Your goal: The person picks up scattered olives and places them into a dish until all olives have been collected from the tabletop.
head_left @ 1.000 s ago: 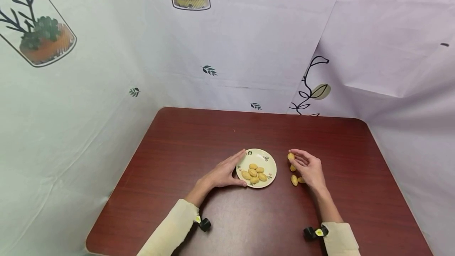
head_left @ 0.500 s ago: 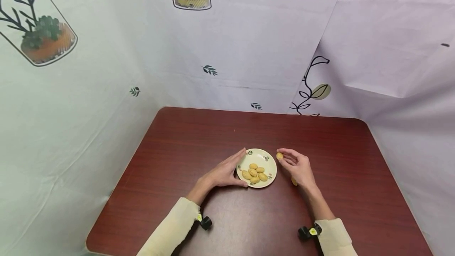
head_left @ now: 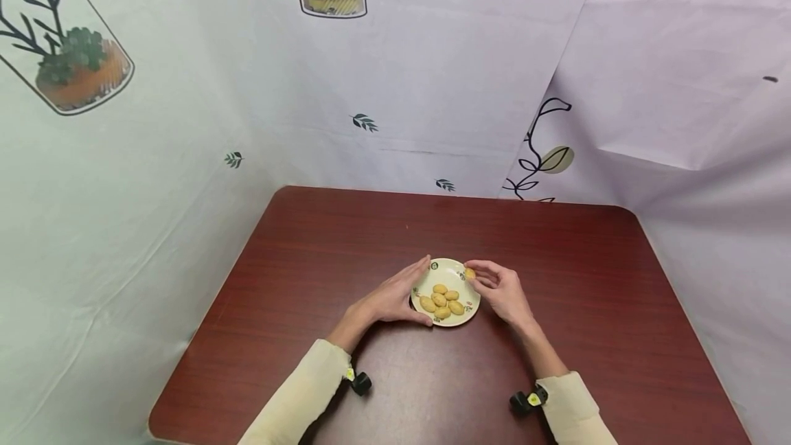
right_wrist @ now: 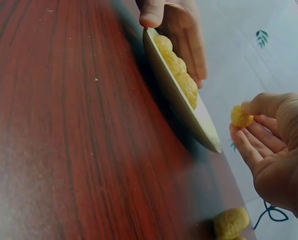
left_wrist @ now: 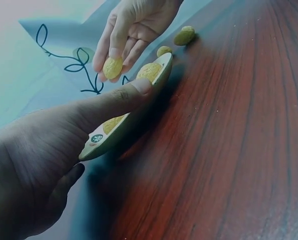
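My left hand (head_left: 394,297) rests at the left side of a round cream plate (head_left: 446,273) with small printed marks. Its fingers lie straight along the rim, and its thumb (left_wrist: 118,102) reaches over the near edge. Several small yellow wrinkled ovals (head_left: 439,299), potato-like in shape, sit together on the plate. Between thumb and fingertips, my right hand (head_left: 508,296) pinches another yellow oval (right_wrist: 241,116). That piece (left_wrist: 112,68) is raised above the plate's far right rim, apart from the others. In the head view the right hand hides the ovals left on the table.
More yellow ovals (right_wrist: 231,223) lie on the table to the right of the plate, visible in both wrist views. The dark red wooden table (head_left: 321,239) has rounded far corners. Pale printed cloth (head_left: 457,74) hangs behind and beside it.
Holding the yellow oval, my right hand has moved left from the loose pieces to above the plate's right rim. My left hand has stayed nearly still on the plate.
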Action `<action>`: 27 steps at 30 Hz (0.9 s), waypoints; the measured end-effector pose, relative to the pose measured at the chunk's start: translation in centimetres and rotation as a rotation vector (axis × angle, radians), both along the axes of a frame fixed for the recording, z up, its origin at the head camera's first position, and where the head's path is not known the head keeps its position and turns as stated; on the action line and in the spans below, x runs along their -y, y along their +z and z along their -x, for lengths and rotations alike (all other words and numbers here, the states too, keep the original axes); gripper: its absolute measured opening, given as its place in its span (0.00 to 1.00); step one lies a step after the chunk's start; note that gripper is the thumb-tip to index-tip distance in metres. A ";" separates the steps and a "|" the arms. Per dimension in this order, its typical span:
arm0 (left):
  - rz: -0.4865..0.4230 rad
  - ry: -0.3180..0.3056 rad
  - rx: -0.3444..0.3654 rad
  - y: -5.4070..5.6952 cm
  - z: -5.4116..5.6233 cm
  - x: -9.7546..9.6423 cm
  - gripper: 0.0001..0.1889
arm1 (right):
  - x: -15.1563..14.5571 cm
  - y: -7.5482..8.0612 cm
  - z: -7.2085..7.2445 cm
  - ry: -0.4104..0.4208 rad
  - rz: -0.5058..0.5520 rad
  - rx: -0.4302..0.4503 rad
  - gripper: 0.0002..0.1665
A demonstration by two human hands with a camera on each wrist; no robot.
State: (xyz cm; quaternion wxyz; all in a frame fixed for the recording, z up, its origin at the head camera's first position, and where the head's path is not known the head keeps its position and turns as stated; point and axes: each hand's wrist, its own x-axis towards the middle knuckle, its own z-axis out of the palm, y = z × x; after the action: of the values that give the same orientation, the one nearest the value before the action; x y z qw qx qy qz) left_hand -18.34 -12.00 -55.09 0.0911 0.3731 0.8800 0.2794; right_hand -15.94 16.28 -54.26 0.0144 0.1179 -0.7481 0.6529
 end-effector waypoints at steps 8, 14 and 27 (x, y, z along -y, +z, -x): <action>0.004 -0.022 -0.026 -0.2 0.4 -0.2 0.71 | 0.8 -0.2 0.4 0.045 -0.019 -0.012 0.20; 0.000 -0.018 -0.040 -0.3 0.5 -0.3 0.71 | 1.2 -0.4 0.6 0.071 -0.049 -0.010 0.20; -0.017 0.030 -0.010 -0.7 0.5 -0.5 0.72 | 1.7 -1.0 0.7 0.118 -0.058 -0.019 0.19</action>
State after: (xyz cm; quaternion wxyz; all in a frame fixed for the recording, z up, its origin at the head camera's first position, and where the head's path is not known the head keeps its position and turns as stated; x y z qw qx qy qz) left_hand -18.80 -11.51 -55.81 0.0794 0.3621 0.8835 0.2864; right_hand -16.66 14.57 -55.25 -0.0207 0.1684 -0.7581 0.6297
